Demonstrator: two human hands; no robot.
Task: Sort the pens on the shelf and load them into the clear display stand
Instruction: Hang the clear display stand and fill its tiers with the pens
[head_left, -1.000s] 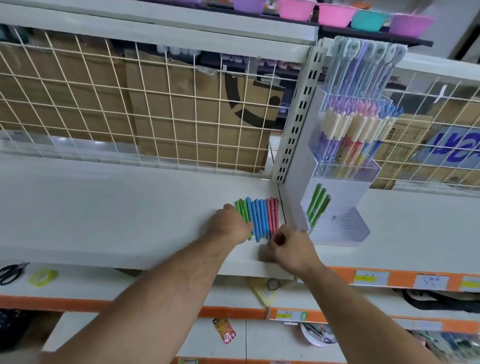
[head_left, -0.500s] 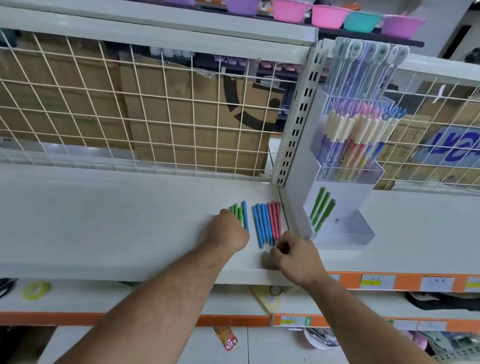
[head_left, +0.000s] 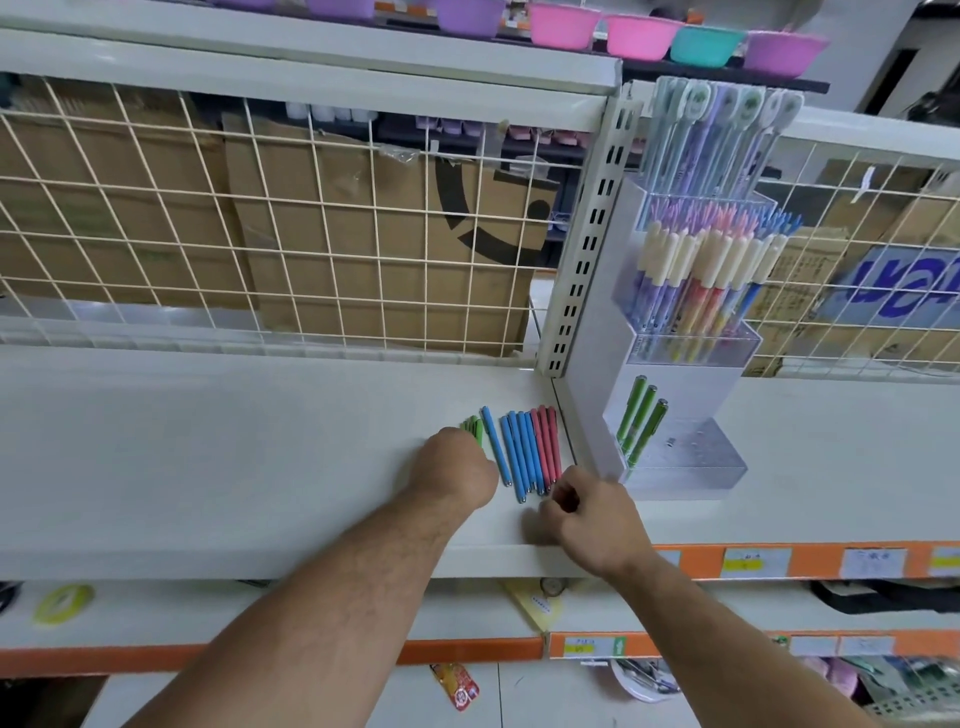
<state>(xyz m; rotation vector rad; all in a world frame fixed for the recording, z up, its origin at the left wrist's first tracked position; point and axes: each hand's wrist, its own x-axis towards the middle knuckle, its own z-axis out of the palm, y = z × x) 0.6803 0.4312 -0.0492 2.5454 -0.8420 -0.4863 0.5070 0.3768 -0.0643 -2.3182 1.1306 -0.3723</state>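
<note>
Pens lie side by side on the white shelf (head_left: 260, 467): green pens (head_left: 475, 430) at the left, one blue pen (head_left: 492, 441) a little apart, then a row of blue pens (head_left: 519, 452) and red pens (head_left: 548, 441). My left hand (head_left: 452, 470) covers the green pens, its fingers curled down over them. With curled fingers, my right hand (head_left: 592, 519) sits at the near ends of the red pens and holds nothing that I can see. To the right stands the clear display stand (head_left: 685, 467). Three green pens (head_left: 641, 421) stand in its lowest tier.
The stand's upper tiers hold many pastel pens (head_left: 696, 280). A slotted upright post (head_left: 587, 249) rises beside the stand. A wire grid (head_left: 260, 223) with cardboard boxes behind it backs the shelf. Coloured bowls (head_left: 639, 36) line the top shelf.
My left hand slid the green pens and one blue pen to the left, which opened a gap in the row. My right hand stayed at the near ends of the red pens.
</note>
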